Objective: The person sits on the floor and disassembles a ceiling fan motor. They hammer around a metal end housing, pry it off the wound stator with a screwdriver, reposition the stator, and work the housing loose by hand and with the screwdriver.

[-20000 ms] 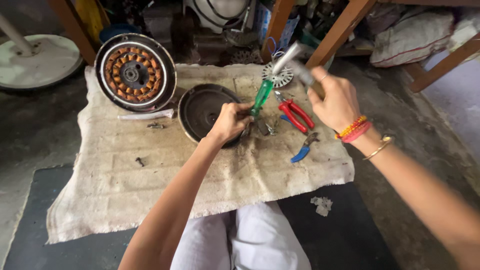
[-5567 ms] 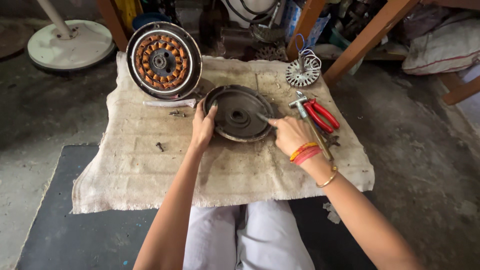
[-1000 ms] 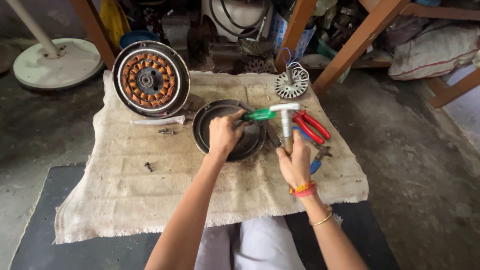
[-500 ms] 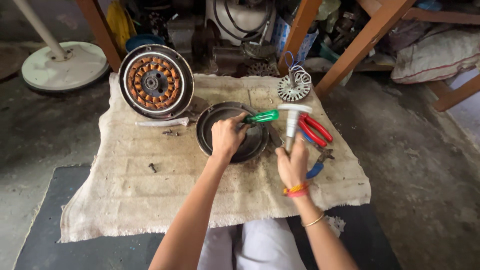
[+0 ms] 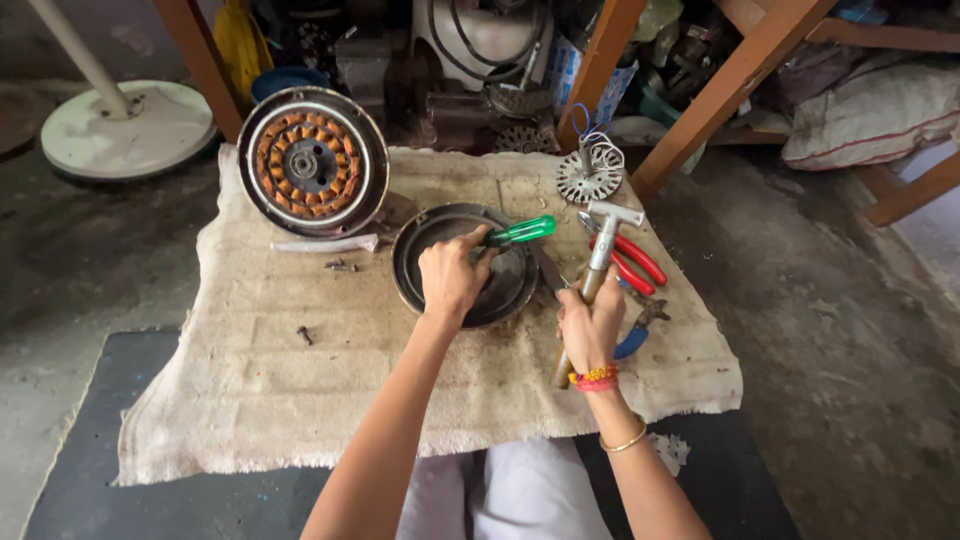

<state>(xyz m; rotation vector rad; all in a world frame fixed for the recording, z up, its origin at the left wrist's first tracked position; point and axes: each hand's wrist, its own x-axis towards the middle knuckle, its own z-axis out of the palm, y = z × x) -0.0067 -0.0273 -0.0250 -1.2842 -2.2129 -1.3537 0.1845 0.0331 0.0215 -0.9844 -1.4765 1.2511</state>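
The left hand's [image 5: 452, 275] fingers are curling tight around a green-handled screwdriver [image 5: 518, 232], gripping it low so that the handle is sticking out up and to the right above the knuckles. Its tip is hidden under the hand, so where it is touching cannot be told. The hand is hovering over a dark round cover [image 5: 463, 263], which is lying flat on the cloth [image 5: 250, 400], near the middle of its far half.

The right hand's [image 5: 590, 325] fingers are wrapping closed around the wooden shaft of a hammer [image 5: 598, 262]. The shaft is standing nearly upright, leaning slightly right, with the metal head pointing away from the person and the butt end poking out below the wrist. The hammer is sitting just right of the cover.

Red-handled pliers [image 5: 630, 262] are lying just behind the hammer, and a blue-handled tool [image 5: 632, 340] is peeking out beside the right wrist. A small finned rotor [image 5: 589, 176] is resting at the cloth's far edge. The stator [image 5: 312, 162] with copper windings is lying at the far left corner, with a loose screw [image 5: 304, 335] well apart on the cloth.
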